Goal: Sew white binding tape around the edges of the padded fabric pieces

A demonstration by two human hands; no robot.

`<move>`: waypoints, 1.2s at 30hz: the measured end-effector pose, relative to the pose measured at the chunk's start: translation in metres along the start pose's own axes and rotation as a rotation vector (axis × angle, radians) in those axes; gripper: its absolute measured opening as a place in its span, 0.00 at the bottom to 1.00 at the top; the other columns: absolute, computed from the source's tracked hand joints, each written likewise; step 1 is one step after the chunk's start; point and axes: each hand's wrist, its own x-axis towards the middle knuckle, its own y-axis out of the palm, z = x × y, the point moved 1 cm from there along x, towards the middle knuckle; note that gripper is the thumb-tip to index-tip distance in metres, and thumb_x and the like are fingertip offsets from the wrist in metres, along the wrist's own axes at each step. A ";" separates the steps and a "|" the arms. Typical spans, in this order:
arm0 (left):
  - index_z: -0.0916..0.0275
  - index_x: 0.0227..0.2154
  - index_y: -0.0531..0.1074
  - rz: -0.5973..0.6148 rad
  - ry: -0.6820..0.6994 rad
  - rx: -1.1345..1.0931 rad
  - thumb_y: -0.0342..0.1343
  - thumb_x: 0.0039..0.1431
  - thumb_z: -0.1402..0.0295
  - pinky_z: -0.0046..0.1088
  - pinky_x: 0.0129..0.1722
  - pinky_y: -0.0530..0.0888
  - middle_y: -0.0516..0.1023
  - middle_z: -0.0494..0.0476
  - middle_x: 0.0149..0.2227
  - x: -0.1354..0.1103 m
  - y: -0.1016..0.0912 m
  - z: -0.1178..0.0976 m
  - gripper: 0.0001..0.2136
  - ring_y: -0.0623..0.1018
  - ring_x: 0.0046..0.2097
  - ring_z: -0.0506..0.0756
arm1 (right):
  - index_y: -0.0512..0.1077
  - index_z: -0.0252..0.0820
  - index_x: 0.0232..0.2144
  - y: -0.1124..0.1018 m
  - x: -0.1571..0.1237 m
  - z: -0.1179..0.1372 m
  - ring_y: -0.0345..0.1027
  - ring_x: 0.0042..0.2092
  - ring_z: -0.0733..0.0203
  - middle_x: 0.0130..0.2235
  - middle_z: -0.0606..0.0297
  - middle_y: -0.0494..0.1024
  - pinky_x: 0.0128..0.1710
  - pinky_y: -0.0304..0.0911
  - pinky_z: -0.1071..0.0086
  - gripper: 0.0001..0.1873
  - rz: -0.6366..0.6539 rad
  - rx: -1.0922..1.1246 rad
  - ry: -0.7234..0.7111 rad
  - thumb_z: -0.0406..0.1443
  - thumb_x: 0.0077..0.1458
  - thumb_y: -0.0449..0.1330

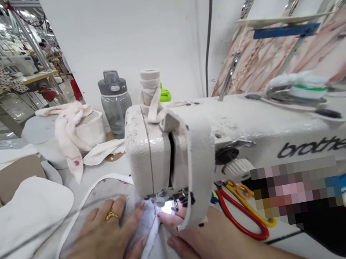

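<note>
My left hand [106, 235], with a gold ring on one finger, lies spread on a greyish fabric piece [105, 189] edged with a white strip. Its fingertips reach close to the lit needle area of the white sewing machine [139, 153]. On the other side, my right hand [209, 239] has index finger and thumb stretched out and apart, the index fingertip at the fabric's white edge by the needle. A white tape [201, 160] hangs down the machine head and hides part of that hand. Whether its hidden fingers touch the tape, I cannot tell.
Red-handled scissors [242, 217] lie right of my right hand, beside a dark phone-like object [344, 224]. White cut pieces [34, 216] cover the left. Behind stand a grey water bottle [117, 108] and a fabric-filled white container [92, 128]. A tape roll [150, 80] tops the machine.
</note>
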 end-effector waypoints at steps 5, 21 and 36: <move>0.64 0.56 0.71 0.058 0.132 0.149 0.48 0.63 0.59 0.46 0.35 0.79 0.80 0.70 0.45 0.000 -0.006 -0.006 0.23 0.80 0.40 0.67 | 0.72 0.43 0.53 -0.002 -0.001 0.002 0.73 0.44 0.44 0.42 0.53 0.79 0.42 0.70 0.52 0.19 -0.036 0.031 -0.019 0.40 0.65 0.49; 0.63 0.54 0.73 0.175 0.108 0.126 0.54 0.58 0.55 0.43 0.34 0.80 0.79 0.70 0.46 -0.007 -0.001 -0.017 0.25 0.80 0.42 0.67 | 0.78 0.45 0.45 -0.001 0.000 0.003 0.73 0.42 0.48 0.40 0.56 0.80 0.42 0.68 0.56 0.18 -0.038 0.011 -0.047 0.40 0.66 0.48; 0.60 0.54 0.70 -0.222 0.257 0.051 0.52 0.59 0.58 0.33 0.38 0.76 0.79 0.59 0.47 -0.015 0.039 0.011 0.22 0.78 0.43 0.60 | 0.74 0.46 0.44 0.012 0.004 -0.003 0.70 0.30 0.58 0.31 0.66 0.78 0.24 0.54 0.68 0.15 -0.099 -0.126 -0.212 0.45 0.61 0.56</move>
